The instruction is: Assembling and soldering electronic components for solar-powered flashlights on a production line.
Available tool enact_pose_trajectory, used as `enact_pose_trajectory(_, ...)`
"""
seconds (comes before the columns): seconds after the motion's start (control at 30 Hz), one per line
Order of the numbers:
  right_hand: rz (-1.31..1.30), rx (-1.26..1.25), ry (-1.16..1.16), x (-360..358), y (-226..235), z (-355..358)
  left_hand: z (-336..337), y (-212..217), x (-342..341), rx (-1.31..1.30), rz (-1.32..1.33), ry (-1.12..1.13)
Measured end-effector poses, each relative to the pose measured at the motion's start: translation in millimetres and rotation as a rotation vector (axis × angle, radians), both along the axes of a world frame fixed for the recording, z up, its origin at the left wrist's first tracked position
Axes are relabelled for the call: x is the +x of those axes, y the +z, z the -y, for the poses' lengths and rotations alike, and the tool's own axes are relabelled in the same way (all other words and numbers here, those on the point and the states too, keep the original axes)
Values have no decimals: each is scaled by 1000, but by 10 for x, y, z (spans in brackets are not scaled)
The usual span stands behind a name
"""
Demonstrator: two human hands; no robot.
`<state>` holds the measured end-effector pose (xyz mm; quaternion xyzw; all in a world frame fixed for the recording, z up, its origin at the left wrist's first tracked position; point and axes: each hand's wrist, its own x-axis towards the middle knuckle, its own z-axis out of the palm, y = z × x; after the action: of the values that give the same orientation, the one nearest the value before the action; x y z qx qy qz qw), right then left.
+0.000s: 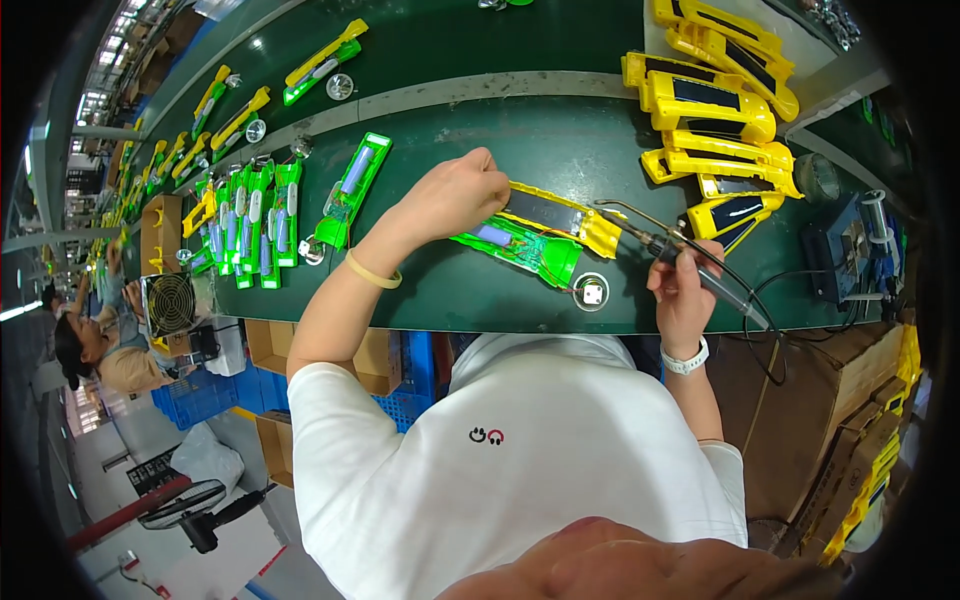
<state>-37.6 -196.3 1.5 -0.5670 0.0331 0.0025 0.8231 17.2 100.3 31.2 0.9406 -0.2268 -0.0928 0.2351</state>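
Observation:
My left hand (455, 197) is closed, its fingertips at the left end of a long yellow housing half (602, 236) with a dark solar panel in it. Just below lies a green housing half (555, 262) with a battery cell (492, 234) and a green circuit board; my left hand hides its left end. A round lamp reflector (592, 292) rests beside its right end, apparently joined by thin wires. In my right hand (688, 293) is a soldering iron (712, 285), its tip pointing up and left toward the yellow half's right end. A thin curved metal tube runs beside the iron.
Yellow housings (705, 105) are stacked at the right, beside a blue soldering station (838, 245) with a dark cable. Filled green halves (262, 225) stand in rows at the left, with one green half (352, 190) nearer. Farther left, a fan (172, 302) and another person (95, 340).

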Motion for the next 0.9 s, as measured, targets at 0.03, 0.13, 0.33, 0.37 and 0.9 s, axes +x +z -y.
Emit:
enact_pose_trajectory(0.03,-13,3,13,18,-15,-49,-14,-16,-4,-12,14,-13)
enact_pose_trajectory(0.13,0,-76,88,90,0,-173,-31,-44,-10,-39,24,-12)
enact_pose_trajectory(0.33,35,-95,191,204,3,-311,13,-19,9,13,34,-38)
enact_pose_trajectory(0.37,40,-74,176,206,19,-304,23,-16,18,9,34,-43)
enact_pose_trajectory(0.9,509,-74,-445,497,136,1130,5,224,-26,-152,365,-213)
